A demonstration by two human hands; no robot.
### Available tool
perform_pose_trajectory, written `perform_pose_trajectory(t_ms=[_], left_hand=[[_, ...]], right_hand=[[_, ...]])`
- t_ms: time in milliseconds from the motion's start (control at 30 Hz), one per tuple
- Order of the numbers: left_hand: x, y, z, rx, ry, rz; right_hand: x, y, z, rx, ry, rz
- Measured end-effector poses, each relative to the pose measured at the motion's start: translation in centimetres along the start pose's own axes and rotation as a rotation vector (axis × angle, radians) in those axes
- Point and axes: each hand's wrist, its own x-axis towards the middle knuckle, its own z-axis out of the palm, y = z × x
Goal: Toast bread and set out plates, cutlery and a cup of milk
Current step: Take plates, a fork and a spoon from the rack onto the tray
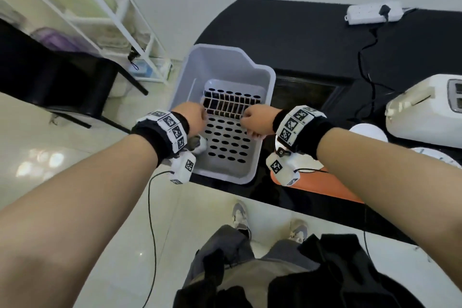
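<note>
A grey plastic tub (190,75) stands at the left end of the black counter (287,40). Inside it lies a perforated grey drain insert (227,142) with a dark slatted band across its middle. My left hand (192,119) is closed on the insert's left edge. On the opposite edge my right hand (257,122) is closed, close to the tub's right rim. Both sets of fingertips are hidden. A white toaster (422,112) sits at the right, with two white plates (368,131) in front of it. No bread, cutlery or cup shows.
A white power strip (372,14) lies at the back of the counter, its black cable running to the toaster. An orange flat object (322,189) sits at the counter's front edge. A white shelf rack (105,15) and black furniture (50,75) stand on the left.
</note>
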Motion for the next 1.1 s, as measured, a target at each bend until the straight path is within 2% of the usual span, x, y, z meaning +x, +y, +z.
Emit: perform_pose_trajectory(t_ms=[233,433,567,667,800,933,1100], left_hand=[[1.0,-4.2,2.7,0.359,-0.283,0.124],[1.7,-4.6,4.2,0.431,-0.441,0.166],[3.4,-5.4,3.6,0.509,-0.441,0.217],[7.4,-7.9,5.5,0.556,-0.436,0.160],[2.4,-6.8,-1.4,0.636,-0.433,0.155],[0.3,-6.0,-5.3,0.538,-0.374,0.149],[1.4,-3.4,-7.5,0.255,-0.247,0.209]], right_hand=[[3.9,-3.7,3.8,-0.021,-0.063,0.048],[4.9,-3.4,5.3,-0.031,-0.081,0.117],[4.8,-3.6,4.9,-0.018,-0.081,0.147],[4.3,-4.1,4.0,0.011,-0.068,0.165],[3.4,-4.1,2.2,0.028,-0.025,0.164],[2.6,-3.7,0.2,0.053,0.041,0.151],[1.4,-2.6,-1.7,0.125,0.111,0.190]])
